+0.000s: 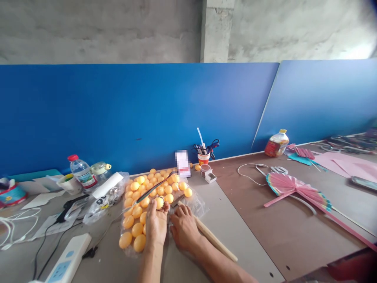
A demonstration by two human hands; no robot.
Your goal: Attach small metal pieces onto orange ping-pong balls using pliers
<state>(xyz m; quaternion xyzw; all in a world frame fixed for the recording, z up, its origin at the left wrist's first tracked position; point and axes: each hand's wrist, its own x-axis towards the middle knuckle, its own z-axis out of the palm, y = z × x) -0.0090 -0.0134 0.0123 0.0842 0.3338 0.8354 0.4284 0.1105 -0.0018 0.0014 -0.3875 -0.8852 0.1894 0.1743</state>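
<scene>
My left hand (157, 225) is turned palm up, its fingers curled around an orange ping-pong ball (159, 203). Beside it, my right hand (184, 227) is low over the table with bent fingers; whatever is under the fingertips is hidden. A hammer-like tool with a long wooden handle (216, 237) runs past the right hand, and its dark head (178, 201) shows just beyond the knuckles. Many more orange balls (137, 229) lie in a clear plastic bag behind and left of my hands. Across them rests a slim dark tool (153, 188) with a thin cord.
A white power strip (69, 257) and loose cables are at left, near a red-capped bottle (84, 173). At the back stand a cup of tools (203, 158) and a small white box (210, 177). A pink paper fan (294, 186) lies right. A blue partition (132, 110) closes the back.
</scene>
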